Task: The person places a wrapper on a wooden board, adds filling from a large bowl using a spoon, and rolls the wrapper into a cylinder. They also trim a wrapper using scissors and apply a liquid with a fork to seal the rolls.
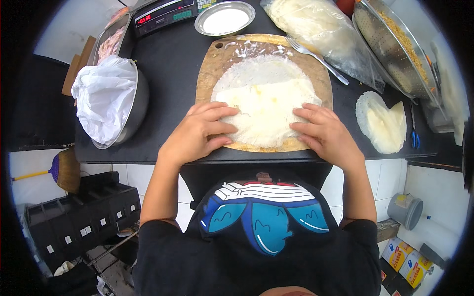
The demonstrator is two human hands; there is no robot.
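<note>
A thin, pale round wrapper sheet point(264, 74) lies on a wooden cutting board point(207, 79). Over its near part is a thicker, opaque whitish layer point(264, 111) with small yellowish spots; whether this is a fold or a second sheet I cannot tell. My left hand point(200, 131) rests on the left side of that layer, fingers spread and fingertips touching it. Opposite, my right hand point(324, 131) touches the right side in the same way. Both palms face inward, and what lies under the fingertips is hidden. White smears mark the board's far end.
A fork point(318, 61) lies across the board's right edge. Beyond stand a metal bowl of white liquid point(226, 18), a digital scale point(166, 16) and a plastic bag of pale sheets point(318, 29). Right are a colander point(400, 48), loose wrapper point(383, 124) and scissors point(414, 137); left, a bag-covered bowl point(107, 96).
</note>
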